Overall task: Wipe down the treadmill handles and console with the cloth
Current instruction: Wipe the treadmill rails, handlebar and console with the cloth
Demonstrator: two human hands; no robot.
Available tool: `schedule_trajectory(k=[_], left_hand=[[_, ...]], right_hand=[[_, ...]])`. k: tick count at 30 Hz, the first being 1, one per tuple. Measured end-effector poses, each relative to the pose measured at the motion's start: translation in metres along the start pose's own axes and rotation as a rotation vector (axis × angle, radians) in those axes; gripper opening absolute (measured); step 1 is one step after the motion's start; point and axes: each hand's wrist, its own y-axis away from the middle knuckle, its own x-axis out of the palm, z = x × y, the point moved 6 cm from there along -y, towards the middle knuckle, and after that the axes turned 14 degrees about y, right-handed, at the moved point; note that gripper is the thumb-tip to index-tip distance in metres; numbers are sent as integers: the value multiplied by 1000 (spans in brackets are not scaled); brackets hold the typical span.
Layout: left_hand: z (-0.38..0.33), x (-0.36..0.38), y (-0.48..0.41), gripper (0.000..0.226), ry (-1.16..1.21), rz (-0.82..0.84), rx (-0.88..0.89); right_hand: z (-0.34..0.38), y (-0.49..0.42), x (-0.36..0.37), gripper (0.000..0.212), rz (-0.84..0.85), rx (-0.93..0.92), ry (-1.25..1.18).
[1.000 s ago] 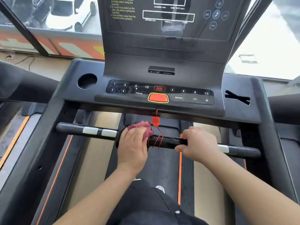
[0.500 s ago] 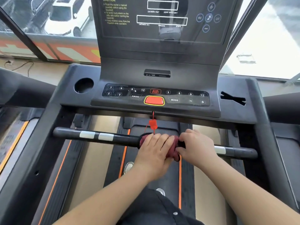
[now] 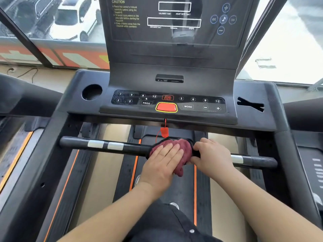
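Observation:
A black crossbar handle (image 3: 129, 147) with silver sensor bands runs across the treadmill below the console (image 3: 167, 102). A dark red cloth (image 3: 183, 151) is draped over the middle of the bar. My left hand (image 3: 162, 163) lies on the cloth with fingers stretched flat, pressing it onto the bar. My right hand (image 3: 213, 158) is wrapped around the bar just right of the cloth, touching its edge. The console has a button strip, a red stop button (image 3: 166, 107) and a dark display (image 3: 174, 21) above.
A red safety clip (image 3: 164, 131) on a cord hangs from the console just above the cloth. A round cup holder (image 3: 92, 92) sits at the console's left, a slot (image 3: 250, 105) at its right. Side rails (image 3: 293, 154) flank the belt (image 3: 180, 189). Windows stand behind.
My left hand slid the cloth to the right along the bar until it met my right hand, then its fingers flattened out over the cloth. My right hand kept its grip.

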Motion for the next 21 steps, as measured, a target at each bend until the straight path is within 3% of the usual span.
schedule_trajectory(k=[4,7,11,14,17,21], left_hand=[[0,-9,-54,36,35,139,-267],[5,1,-79,39,18,324,-547],[-8,-4,-41,45,162,156,-272],[-10,-3,0,71,91,197,-120],[-9,3,-12,78,67,302,-138],[-3,5,-53,59,-62,371,-224]], right_hand=[[-1,-3,0,36,13,-8,0],[-1,-3,1,33,13,-17,10],[-2,-1,2,33,6,-18,-2],[-4,-1,2,34,-21,-9,-20],[-4,-1,4,32,-10,-1,-13],[-7,0,5,31,-14,35,-37]])
